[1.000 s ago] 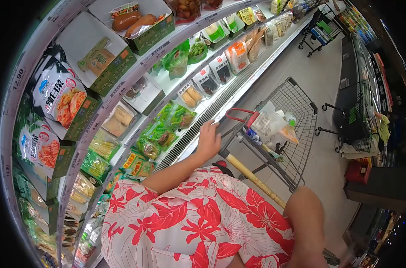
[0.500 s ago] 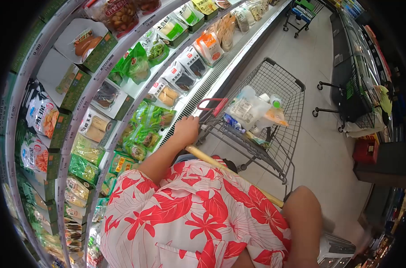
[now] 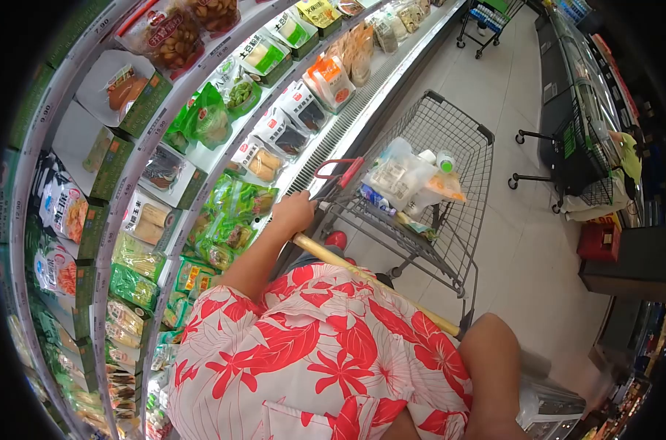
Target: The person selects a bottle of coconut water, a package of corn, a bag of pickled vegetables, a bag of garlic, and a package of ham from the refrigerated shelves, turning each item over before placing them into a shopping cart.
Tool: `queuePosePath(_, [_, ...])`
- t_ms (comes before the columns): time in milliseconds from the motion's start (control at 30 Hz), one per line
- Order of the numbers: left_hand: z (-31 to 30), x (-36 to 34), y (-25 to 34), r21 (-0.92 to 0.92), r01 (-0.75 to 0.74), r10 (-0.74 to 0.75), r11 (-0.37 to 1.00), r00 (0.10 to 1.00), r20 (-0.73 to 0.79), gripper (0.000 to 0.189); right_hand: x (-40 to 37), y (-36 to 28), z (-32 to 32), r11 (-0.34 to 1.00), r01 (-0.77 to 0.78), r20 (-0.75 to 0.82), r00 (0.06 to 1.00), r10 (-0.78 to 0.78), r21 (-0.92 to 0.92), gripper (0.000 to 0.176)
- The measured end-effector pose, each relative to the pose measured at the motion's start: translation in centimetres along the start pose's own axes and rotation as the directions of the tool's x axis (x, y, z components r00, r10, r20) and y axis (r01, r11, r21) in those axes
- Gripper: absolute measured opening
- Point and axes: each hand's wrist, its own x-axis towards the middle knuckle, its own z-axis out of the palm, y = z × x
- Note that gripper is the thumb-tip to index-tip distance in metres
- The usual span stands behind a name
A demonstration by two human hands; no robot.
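Note:
My left hand (image 3: 294, 213) is closed round the left corner of the shopping cart, at the end of its yellow handle (image 3: 373, 279). The handle runs across in front of my red-and-white floral shirt. My right arm (image 3: 494, 352) is bent at the handle's other end, its hand out of sight. Inside the wire cart basket (image 3: 474, 213) lies a translucent plastic bag (image 3: 397, 174) with packages. Beside it are a bottle with a green cap (image 3: 447, 163) and an orange-and-white pack (image 3: 444, 189). A red loop (image 3: 339, 174) hangs at the cart's left edge.
A chilled shelf of packaged foods (image 3: 263, 161) curves along my left. Another cart (image 3: 487, 26) stands up the aisle. On the right are a dark cart (image 3: 586, 158) with a bag, a red box (image 3: 598, 242) and a display case. Pale floor tiles (image 3: 502, 117) run between.
The cart and my left hand sit slightly further left in view. A red shoe now shows beneath the handle. My left hand keeps its grip.

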Motion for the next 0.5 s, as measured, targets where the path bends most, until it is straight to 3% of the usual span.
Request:
queuePosePath(33, [-0.1,0.1,0.2,-0.009,0.028,-0.028,1.000,0.998,0.052,0.035,-0.3,1.0,0.0,0.987,0.069,0.003,0.998,-0.069,-0.142,0.040])
queuePosePath(100, [-0.1,0.5,0.5,-0.018,0.021,-0.021,1.000,1.000,0.022,0.037,-0.7,2.7,-0.2,0.985,0.067,0.017,0.998,-0.065,-0.158,0.038])
queuePosePath(267, [-1.5,2.1,1.3,-0.114,0.110,-0.097,0.987,0.989,0.114,0.039,-3.6,7.0,-0.9,0.980,0.062,0.027,0.998,-0.058,-0.188,0.035])
queuePosePath(367, [-2.1,3.8,2.1,-0.135,0.102,-0.088,0.986,0.990,0.110,0.039,-5.3,8.9,-2.0,0.975,0.013,0.151,0.988,0.021,-0.220,0.039])
queuePosePath(433, [-2.7,5.3,2.7,-0.145,0.100,-0.084,0.984,0.990,0.112,0.040,-6.2,9.1,-2.8,0.887,0.049,0.336,0.934,0.123,-0.460,0.048])
queuePosePath(500, [-3.3,7.1,3.2,-0.171,0.071,-0.047,0.983,0.989,0.140,0.039,-7.4,10.5,-3.2,0.905,0.024,0.359,0.922,0.144,-0.424,0.052])
